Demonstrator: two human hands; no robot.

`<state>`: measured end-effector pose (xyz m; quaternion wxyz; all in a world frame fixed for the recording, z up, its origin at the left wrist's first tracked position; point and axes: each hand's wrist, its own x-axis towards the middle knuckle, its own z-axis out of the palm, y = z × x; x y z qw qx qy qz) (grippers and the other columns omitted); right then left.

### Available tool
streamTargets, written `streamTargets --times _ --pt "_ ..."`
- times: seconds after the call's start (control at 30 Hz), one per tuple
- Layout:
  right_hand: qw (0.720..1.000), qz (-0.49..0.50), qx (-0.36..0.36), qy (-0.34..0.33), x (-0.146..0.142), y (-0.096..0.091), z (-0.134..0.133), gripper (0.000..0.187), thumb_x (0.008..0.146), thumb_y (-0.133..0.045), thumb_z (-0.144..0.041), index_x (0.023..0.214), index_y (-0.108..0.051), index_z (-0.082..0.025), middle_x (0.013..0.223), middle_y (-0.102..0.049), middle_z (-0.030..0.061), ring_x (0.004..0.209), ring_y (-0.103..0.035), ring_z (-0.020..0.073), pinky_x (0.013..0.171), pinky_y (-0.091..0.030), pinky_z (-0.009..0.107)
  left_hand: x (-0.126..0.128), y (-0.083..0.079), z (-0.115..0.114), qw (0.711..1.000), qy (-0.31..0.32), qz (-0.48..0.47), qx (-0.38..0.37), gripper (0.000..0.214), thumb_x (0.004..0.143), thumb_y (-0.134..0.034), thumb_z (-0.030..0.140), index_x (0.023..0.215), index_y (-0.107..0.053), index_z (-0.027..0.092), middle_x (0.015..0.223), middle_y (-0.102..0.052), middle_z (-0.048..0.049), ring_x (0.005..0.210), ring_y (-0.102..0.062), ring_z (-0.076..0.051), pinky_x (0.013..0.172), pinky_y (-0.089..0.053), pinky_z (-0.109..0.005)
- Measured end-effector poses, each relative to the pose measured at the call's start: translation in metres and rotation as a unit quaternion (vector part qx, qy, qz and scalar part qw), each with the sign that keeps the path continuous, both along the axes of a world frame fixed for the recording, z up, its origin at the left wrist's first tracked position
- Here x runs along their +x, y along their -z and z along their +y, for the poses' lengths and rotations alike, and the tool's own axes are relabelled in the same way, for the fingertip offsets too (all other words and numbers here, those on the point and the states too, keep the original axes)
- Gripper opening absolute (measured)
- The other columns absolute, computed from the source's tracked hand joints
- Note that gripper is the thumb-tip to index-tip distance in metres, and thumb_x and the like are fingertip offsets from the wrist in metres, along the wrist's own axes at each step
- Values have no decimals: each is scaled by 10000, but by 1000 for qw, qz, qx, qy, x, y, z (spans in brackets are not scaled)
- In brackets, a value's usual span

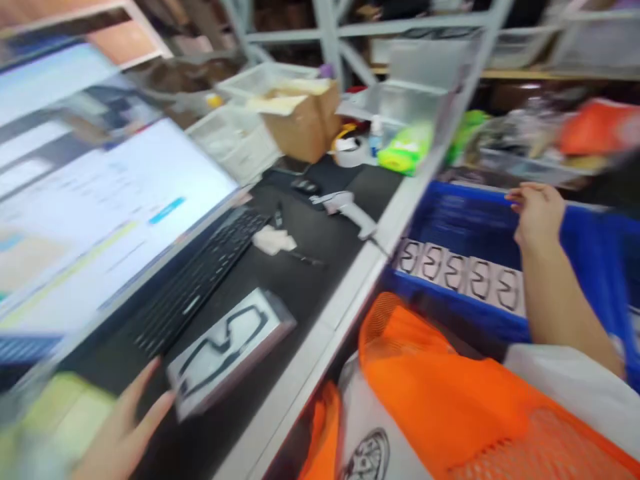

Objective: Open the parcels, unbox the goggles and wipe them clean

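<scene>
At the lower left, my left hand (123,427) reaches over the desk, fingers apart and empty. Its fingertips are close to the near end of a white box (225,350) printed with a black curved outline; blur hides whether they touch. My right hand (540,210) hangs over a blue crate (455,200), its fingers curled together and nothing visible in them. In the crate, below and left of that hand, stands a row of several similar white boxes (454,271) with the same black outline.
A black keyboard (205,273) and a bright monitor (110,200) stand on the left. A white handheld scanner (350,212), a mouse (305,186), a tape roll (349,148) and a cardboard box (300,123) lie farther back. An orange vest (450,393) covers my front. Metal shelving rises behind.
</scene>
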<state>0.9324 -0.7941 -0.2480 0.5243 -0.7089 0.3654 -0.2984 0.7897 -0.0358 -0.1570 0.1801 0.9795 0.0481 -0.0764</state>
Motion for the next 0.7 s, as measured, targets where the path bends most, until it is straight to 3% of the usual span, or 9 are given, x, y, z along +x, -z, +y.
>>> streamTargets --times 0.1,0.13,0.23,0.3,0.37,0.43,0.5,0.63,0.7 --pt "948 -95 -76 -294 20 -21 132 193 888 -614 -242 1031 -712 -158 1019 -750 117 973 -694 200 954 -501 349 -40 18 -1 969 -148 32 -194 1192 738 -554 874 1663 -118 261 1701 -275 -107 1547 -296 -418 1281 -247 -571" --pt "904 -86 -105 -405 17 -29 177 186 889 -627 -290 996 -732 -179 1018 -758 107 989 -698 226 967 -511 378 -45 26 -5 960 -155 8 -234 1285 706 -600 879 1663 -101 182 1711 -207 -159 1571 -239 -401 1299 -203 -527" --pt "690 -72 -154 -703 -4 -44 302 317 912 -628 -413 1142 -741 -226 1203 -737 102 1147 -682 285 1063 -511 453 -49 48 -15 955 -146 -59 -250 1314 636 -788 769 1638 -221 134 1705 -209 -202 1589 -211 -362 1315 -115 -458" --pt "589 -66 -168 -788 -14 -41 368 595 869 -686 -457 1414 -614 -229 1485 -583 127 1381 -546 331 1189 -415 510 -51 55 -21 947 -169 -74 -262 1172 614 -874 647 1564 -400 151 1648 -364 -202 1553 -313 -363 1307 -157 -460" --pt "532 -51 -170 -828 -17 -30 416 976 774 -783 -474 1608 -371 -177 1665 -333 166 1534 -338 360 1266 -295 526 -52 58 -27 924 -202 -88 -313 1048 569 -933 549 1458 -538 158 1547 -515 -193 1489 -417 -378 1285 -224 -481" --pt "522 -39 -145 -840 -14 -20 446 1176 749 -798 -503 1667 -167 -124 1714 -157 197 1580 -214 361 1291 -214 523 -53 58 -32 895 -225 -113 -368 946 556 -952 518 1364 -621 153 1458 -603 -184 1436 -479 -382 1266 -265 -482" --pt "548 -35 -94 -830 -10 -15 463 1166 782 -751 -568 1667 -139 -119 1719 -133 198 1587 -190 353 1296 -174 523 -51 58 -35 875 -233 -142 -400 813 633 -902 586 1280 -682 146 1393 -652 -178 1400 -518 -367 1247 -304 -449" --pt "642 -13 102 -760 6 -30 484 812 831 -647 -701 1464 -524 -208 1542 -517 140 1481 -410 350 1241 -302 544 -40 52 -32 837 -189 -208 -470 824 866 -534 805 1371 -640 162 1413 -639 -163 1305 -589 -315 1092 -474 -404" --pt "653 67 251 -712 17 -44 496 585 880 -593 -695 1263 -641 -255 1282 -696 95 1273 -600 312 1102 -471 525 -32 46 -29 815 -148 -266 -493 897 883 -438 840 1511 -510 203 1493 -573 -157 1200 -628 -290 950 -538 -382"
